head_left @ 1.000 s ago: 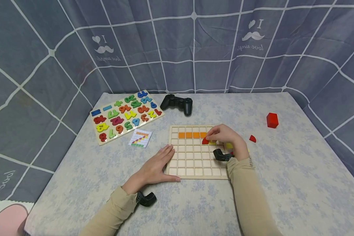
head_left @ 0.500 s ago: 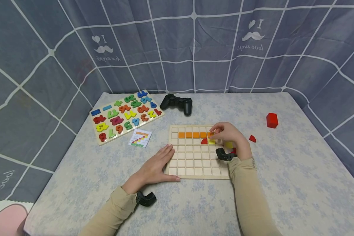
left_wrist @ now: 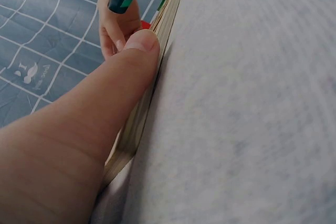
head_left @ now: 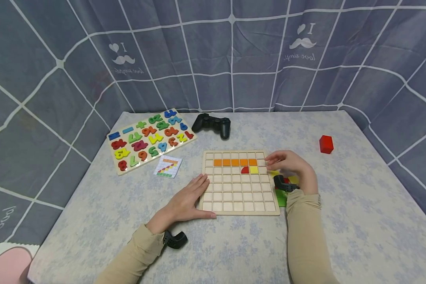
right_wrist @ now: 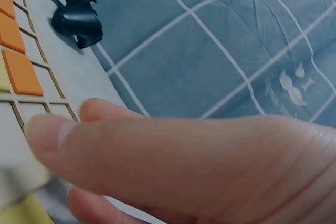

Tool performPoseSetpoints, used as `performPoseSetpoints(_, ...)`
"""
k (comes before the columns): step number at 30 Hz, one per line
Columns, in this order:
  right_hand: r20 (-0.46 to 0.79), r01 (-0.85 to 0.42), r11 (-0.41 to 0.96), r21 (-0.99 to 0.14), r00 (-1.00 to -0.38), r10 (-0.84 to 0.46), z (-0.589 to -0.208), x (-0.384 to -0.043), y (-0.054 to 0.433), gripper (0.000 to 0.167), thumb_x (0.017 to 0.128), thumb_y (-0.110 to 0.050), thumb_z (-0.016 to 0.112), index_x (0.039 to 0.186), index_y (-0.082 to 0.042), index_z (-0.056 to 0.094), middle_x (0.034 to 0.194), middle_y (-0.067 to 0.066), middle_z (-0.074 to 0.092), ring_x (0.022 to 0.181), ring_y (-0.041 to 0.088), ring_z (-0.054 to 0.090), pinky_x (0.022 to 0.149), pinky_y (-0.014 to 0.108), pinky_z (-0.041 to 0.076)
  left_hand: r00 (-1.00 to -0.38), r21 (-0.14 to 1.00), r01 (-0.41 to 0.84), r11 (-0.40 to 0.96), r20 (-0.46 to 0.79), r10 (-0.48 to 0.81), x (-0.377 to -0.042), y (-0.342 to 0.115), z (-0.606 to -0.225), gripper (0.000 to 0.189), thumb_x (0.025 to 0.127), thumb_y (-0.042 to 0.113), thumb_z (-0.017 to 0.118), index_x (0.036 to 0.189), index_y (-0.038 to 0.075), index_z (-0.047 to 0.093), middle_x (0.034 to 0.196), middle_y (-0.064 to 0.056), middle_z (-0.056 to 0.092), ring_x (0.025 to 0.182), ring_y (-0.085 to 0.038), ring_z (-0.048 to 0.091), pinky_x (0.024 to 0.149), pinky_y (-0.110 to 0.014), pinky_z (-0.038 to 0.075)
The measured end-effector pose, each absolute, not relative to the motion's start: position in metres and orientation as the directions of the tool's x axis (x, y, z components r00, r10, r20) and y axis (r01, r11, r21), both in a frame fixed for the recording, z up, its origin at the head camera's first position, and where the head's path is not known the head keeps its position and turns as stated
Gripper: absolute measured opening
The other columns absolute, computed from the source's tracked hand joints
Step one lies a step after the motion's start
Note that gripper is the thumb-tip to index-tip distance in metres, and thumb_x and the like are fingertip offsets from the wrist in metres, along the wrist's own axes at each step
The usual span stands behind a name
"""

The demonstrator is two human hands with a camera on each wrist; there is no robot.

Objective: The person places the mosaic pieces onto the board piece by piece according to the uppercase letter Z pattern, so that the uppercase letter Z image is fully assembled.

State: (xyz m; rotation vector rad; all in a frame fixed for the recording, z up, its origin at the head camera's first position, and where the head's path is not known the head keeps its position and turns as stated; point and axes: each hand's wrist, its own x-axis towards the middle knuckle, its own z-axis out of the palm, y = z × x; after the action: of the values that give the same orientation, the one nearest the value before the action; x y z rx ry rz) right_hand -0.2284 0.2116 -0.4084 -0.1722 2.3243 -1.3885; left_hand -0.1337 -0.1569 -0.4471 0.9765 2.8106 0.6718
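A wooden grid board [head_left: 230, 197] lies on the table in the head view. Orange squares [head_left: 236, 162] fill part of its second row. In the row below sit a red quarter-round piece [head_left: 245, 170] and a yellow square [head_left: 253, 170]. My left hand [head_left: 188, 201] rests along the board's left edge, fingers straight, thumb at the front corner. Over the right edge hovers my right hand [head_left: 289, 163], its fingers loosely bent and no piece showing between them. Under its wrist, partly hidden, lie loose green pieces [head_left: 281, 197] with some yellow and red ones.
A printed pattern card [head_left: 168, 166] lies left of the board. Behind it are a number puzzle board [head_left: 150, 140] and a black game controller [head_left: 211, 125]. A red block [head_left: 326, 144] stands at the right. A grid-patterned curtain [head_left: 213, 51] encloses the back.
My right hand has let go of the red quarter-round piece on the board and moved right, uncovering the yellow square and the last orange square. My left hand has stayed put.
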Motion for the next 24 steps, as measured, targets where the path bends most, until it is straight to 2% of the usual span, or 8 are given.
performPoseSetpoints(3,-0.325,0.159,0.476,-0.865,-0.9,-0.289,-0.409,-0.226,0.217,0.042,0.084,-0.013,0.07,0.121,0.003,0.058,0.098,0.009,0.061,0.081,0.021,0.05,0.059,0.026,0.043,-0.792,0.435,0.567,0.7,0.053,0.609,-0.134,-0.157,-0.447,0.108,0.074,0.069,0.063,0.148,0.002,0.022,0.155,-0.012,0.014,0.143,-0.021,0.008,0.117,-0.029,0.013)
performPoseSetpoints(6,-0.343,0.18,0.479,-0.859,-0.897,-0.278,-0.41,-0.224,0.221,0.044,0.084,-0.015,0.071,0.122,0.002,0.057,0.103,0.009,0.061,0.085,0.02,0.053,0.066,0.026,0.045,-0.791,0.436,0.567,0.699,0.051,0.61,-0.134,-0.157,-0.447,0.108,0.074,0.068,0.063,0.148,0.002,0.022,0.155,-0.012,0.014,0.143,-0.021,0.008,0.117,-0.029,0.013)
performPoseSetpoints(11,-0.326,0.143,0.474,-0.869,-0.886,-0.329,-0.411,-0.222,0.228,0.045,0.085,-0.012,0.069,0.123,0.006,0.056,0.109,0.015,0.062,0.088,0.019,0.058,0.073,0.027,0.05,-0.791,0.438,0.566,0.699,0.05,0.61,-0.134,-0.157,-0.447,0.108,0.074,0.068,0.064,0.148,0.002,0.022,0.156,-0.012,0.014,0.143,-0.021,0.008,0.117,-0.028,0.012)
performPoseSetpoints(18,-0.321,0.122,0.463,-0.878,-0.868,-0.379,-0.414,-0.223,0.23,0.042,0.085,-0.009,0.068,0.12,0.01,0.056,0.109,0.015,0.062,0.089,0.016,0.059,0.078,0.025,0.051,-0.79,0.437,0.567,0.698,0.048,0.611,-0.134,-0.157,-0.447,0.108,0.074,0.068,0.064,0.149,0.002,0.021,0.156,-0.012,0.014,0.143,-0.02,0.007,0.117,-0.028,0.011)
performPoseSetpoints(24,-0.353,0.137,0.5,-0.855,-0.86,-0.369,-0.416,-0.224,0.226,0.039,0.083,-0.004,0.069,0.117,0.01,0.058,0.104,0.013,0.063,0.087,0.02,0.06,0.08,0.028,0.053,-0.789,0.435,0.57,0.697,0.054,0.612,-0.134,-0.156,-0.446,0.108,0.074,0.068,0.064,0.148,0.002,0.022,0.155,-0.012,0.014,0.143,-0.021,0.008,0.117,-0.029,0.012)
